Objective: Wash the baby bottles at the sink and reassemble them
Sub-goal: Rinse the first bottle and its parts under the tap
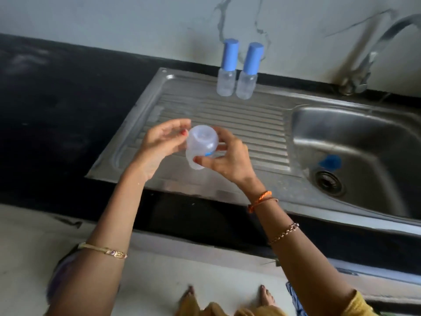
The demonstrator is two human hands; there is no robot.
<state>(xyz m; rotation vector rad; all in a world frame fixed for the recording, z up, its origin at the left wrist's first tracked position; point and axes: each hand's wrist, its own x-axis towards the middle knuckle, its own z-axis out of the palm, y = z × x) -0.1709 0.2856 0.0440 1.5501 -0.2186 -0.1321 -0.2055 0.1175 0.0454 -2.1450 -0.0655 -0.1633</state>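
Your right hand (224,156) grips a clear bottle (201,145) over the ribbed drainboard (239,124), fingers and thumb curled round its body, base tipped toward you. Your left hand (159,142) sits just beside it, fingers loosely bent, fingertips at the bottle's base; contact unclear. Two capped bottles (237,71) stand upright, side by side, at the drainboard's back edge. Ribbed steel between them and your hands lies bare. Basin (364,142) to the right holds a blue piece (330,161) near the drain (329,182).

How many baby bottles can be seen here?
3: two capped bottles stand together on the drainboard; one uncapped bottle is held in the right hand.
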